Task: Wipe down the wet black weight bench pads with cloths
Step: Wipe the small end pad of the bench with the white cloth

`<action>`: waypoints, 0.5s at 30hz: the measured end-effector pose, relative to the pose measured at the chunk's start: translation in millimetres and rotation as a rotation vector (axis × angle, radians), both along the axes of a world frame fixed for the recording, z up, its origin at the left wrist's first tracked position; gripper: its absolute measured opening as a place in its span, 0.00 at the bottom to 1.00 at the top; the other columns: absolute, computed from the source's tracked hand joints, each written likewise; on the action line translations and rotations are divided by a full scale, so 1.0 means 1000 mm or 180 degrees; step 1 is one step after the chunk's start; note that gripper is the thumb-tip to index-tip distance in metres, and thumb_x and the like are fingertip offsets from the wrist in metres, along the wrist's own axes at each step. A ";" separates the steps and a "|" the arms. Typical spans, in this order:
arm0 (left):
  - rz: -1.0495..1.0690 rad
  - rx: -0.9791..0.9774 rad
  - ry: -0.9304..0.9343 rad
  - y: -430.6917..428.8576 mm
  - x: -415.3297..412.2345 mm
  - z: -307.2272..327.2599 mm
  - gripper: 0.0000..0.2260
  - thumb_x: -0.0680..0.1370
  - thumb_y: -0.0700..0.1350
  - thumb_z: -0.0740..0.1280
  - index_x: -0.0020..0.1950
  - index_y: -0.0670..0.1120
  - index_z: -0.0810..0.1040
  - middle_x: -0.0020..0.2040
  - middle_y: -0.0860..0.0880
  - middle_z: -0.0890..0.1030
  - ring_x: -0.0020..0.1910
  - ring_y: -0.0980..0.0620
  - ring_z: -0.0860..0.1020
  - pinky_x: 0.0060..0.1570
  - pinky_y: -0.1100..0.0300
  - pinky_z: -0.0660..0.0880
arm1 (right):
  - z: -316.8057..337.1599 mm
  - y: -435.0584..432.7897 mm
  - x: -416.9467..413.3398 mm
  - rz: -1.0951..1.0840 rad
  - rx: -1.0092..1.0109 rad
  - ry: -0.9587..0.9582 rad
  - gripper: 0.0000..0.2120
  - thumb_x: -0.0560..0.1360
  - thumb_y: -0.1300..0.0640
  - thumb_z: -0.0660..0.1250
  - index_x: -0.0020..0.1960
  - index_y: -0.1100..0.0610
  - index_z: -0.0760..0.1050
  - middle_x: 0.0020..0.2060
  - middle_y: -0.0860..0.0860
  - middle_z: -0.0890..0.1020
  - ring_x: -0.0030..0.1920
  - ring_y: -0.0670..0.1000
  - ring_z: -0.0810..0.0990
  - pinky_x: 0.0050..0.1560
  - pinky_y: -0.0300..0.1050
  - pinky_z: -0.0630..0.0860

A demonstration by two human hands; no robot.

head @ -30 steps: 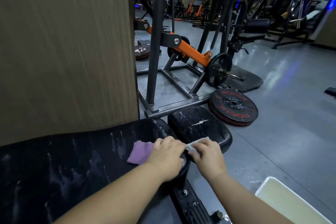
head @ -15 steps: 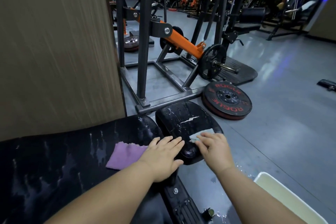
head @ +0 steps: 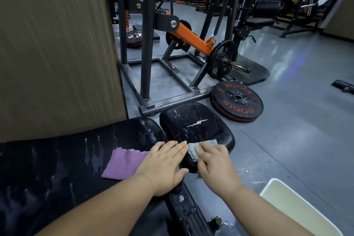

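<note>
Since a second ago the left hand [head: 164, 165] has uncurled from a bunched fist, and more of the purple cloth [head: 122, 163] shows beside it. That hand now lies flat with straight, slightly spread fingers pointing to 1 o'clock, its palm pressing the cloth's right end on the long back pad [head: 67, 168]. The cloth sticks out from under it toward 9 o'clock. The fingertips reach across the gap to the near left edge of the small seat pad [head: 182, 119].

At 3 o'clock from it, almost touching, the right hand [head: 214, 163] rests palm down with relaxed, nearly straight fingers on a grey cloth [head: 192, 149], pressing it against the seat pad's near edge. Bits of grey cloth peek out at the fingertips, toward 10 and 12 o'clock.

Both black pads glisten with drops and streaks. The seat pad has a pale tear [head: 197, 122] across its middle.

At 1 o'clock from the seat pad a black plate lettered ROGUE [head: 237, 99] lies flat on the grey floor [head: 297, 120], touching the steel machine frame [head: 172, 99]. A wood-grain panel [head: 57, 44] fills the 10 o'clock part of the view, and a white tub [head: 298, 207] sits at 4 o'clock, near wet splashes [head: 247, 170].
</note>
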State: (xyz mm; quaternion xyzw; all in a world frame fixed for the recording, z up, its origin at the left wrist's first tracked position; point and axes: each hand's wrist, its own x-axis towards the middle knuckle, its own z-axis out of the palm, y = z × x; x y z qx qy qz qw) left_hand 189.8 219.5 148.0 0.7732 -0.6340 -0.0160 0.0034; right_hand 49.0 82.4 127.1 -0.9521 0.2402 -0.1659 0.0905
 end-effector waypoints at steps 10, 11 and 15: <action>0.0030 0.0052 -0.0033 0.000 -0.001 0.003 0.33 0.76 0.64 0.38 0.80 0.54 0.40 0.79 0.59 0.41 0.78 0.55 0.43 0.74 0.53 0.39 | 0.011 -0.074 -0.006 -0.0840 0.0069 0.0432 0.21 0.81 0.50 0.47 0.68 0.53 0.72 0.70 0.46 0.71 0.74 0.59 0.59 0.72 0.53 0.58; 0.0029 0.0057 -0.0023 0.000 -0.001 0.003 0.33 0.77 0.64 0.38 0.80 0.54 0.40 0.79 0.59 0.41 0.78 0.55 0.42 0.74 0.53 0.38 | 0.010 -0.077 -0.004 -0.0826 0.0188 0.0361 0.19 0.82 0.54 0.49 0.67 0.55 0.70 0.70 0.47 0.70 0.75 0.59 0.55 0.73 0.54 0.54; 0.0027 0.0070 0.0025 -0.001 -0.001 0.003 0.33 0.77 0.64 0.39 0.80 0.54 0.39 0.79 0.58 0.40 0.78 0.55 0.40 0.73 0.54 0.36 | 0.006 -0.059 0.001 -0.0594 0.0235 -0.0164 0.16 0.78 0.54 0.47 0.54 0.57 0.72 0.53 0.49 0.73 0.60 0.56 0.66 0.65 0.54 0.63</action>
